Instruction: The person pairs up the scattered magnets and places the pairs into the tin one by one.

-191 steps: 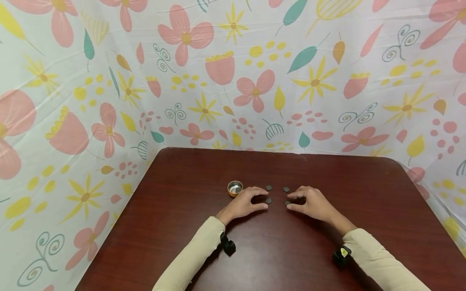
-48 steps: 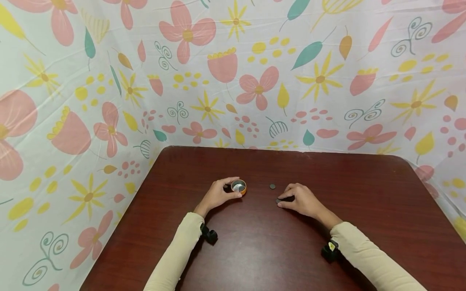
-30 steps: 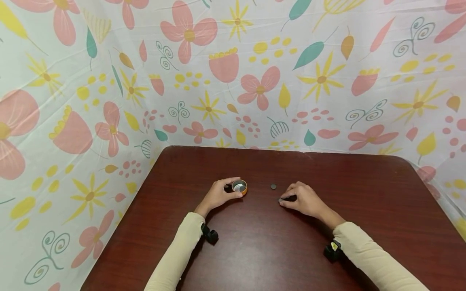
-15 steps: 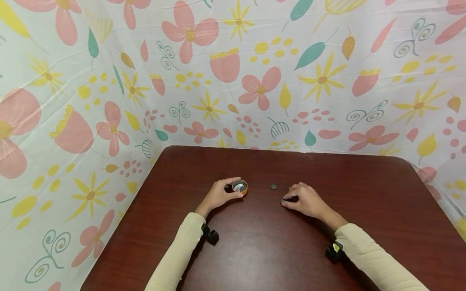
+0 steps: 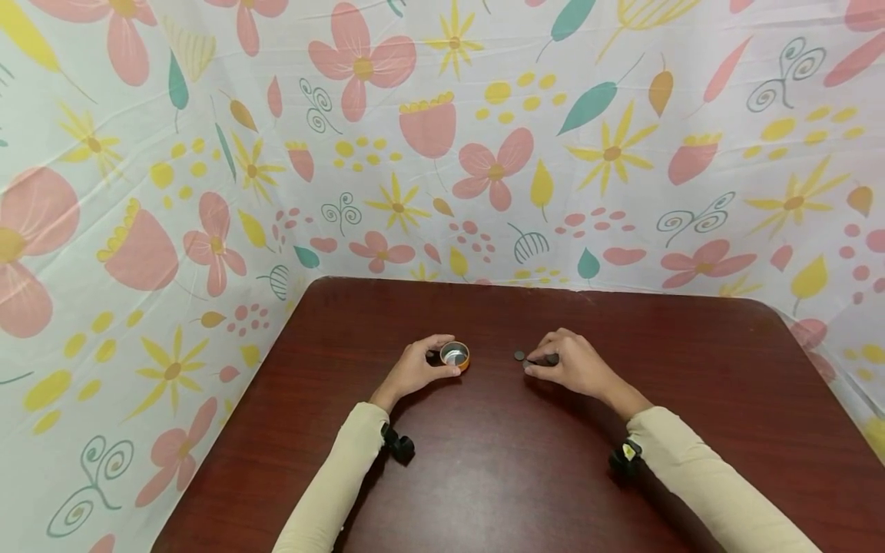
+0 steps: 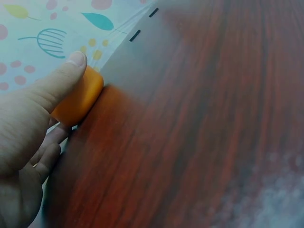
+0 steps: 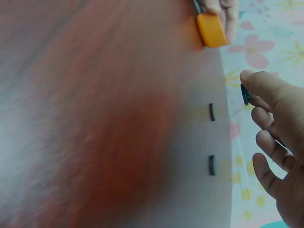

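The right hand has shifted forward and slightly left, pinching a dark disc above the table. The left hand grips the orange tin. The disc seems light, stiff, perhaps slippery; best held by its rim.

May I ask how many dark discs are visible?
3: one disc pinched by the right hand, a second disc and third disc on the table; others may be hidden by the left hand.
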The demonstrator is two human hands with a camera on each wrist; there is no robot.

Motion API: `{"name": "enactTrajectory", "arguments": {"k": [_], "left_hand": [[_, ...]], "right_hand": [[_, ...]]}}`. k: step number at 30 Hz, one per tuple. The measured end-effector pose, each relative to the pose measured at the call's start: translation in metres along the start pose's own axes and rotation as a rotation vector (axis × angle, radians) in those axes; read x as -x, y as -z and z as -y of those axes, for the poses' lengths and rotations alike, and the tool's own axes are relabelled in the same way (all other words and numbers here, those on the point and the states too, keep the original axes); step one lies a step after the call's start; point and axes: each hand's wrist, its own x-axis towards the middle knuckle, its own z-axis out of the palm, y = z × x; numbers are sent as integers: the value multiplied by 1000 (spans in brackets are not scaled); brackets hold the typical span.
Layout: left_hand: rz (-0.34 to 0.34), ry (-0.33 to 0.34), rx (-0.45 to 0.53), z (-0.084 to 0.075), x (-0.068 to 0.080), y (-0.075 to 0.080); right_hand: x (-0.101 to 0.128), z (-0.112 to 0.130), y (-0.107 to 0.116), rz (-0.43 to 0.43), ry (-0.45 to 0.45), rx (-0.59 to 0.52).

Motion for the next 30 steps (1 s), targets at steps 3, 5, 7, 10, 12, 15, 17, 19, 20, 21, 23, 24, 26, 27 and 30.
{"name": "enactTrajectory", "arguments": {"k": [3, 5, 7, 10, 12, 15, 17, 19, 20, 21, 23, 24, 26, 27, 30], "left_hand": [[-7, 11, 3, 0, 1, 1], [-8, 19, 7, 0, 1, 1], [-8, 25, 7, 0, 1, 0], [-5, 35, -4, 0, 0, -1], [-5, 37, -7, 0, 0, -1], [-10, 39, -2, 0, -1, -1], [-12, 38, 3, 0, -1, -1], [-12, 39, 6, 0, -1, -1], [-11, 39, 4, 0, -1, -1], [-9, 40, 3, 0, -1, -1], [-8, 41, 2, 0, -1, -1], [-9, 41, 2, 0, -1, -1], [-11, 39, -2, 0, -2, -1], [-11, 39, -2, 0, -2, -1], [-15, 37, -2, -1, -2, -1]], "right_hand": [[-12, 4, 0, -6, 3, -29], [-19, 6, 0, -16, 2, -65], [-26, 8, -1, -29, 4, -103], [-36, 9, -4, -43, 14, -152], [-43, 10, -8, -50, 30, -171], [-54, 13, -14, -54, 48, -195], [-60, 17, -18, -54, 50, -210], [-66, 21, -23, -51, 49, -228], [-69, 23, -25, -47, 48, -234], [-71, 24, -28, -45, 47, -239], [-76, 28, -32, -39, 48, -250], [-78, 30, -35, -36, 50, -253], [-82, 33, -40, -26, 47, -252], [-83, 34, -42, -22, 46, -253], [-87, 37, -50, -3, 32, -261]]}}
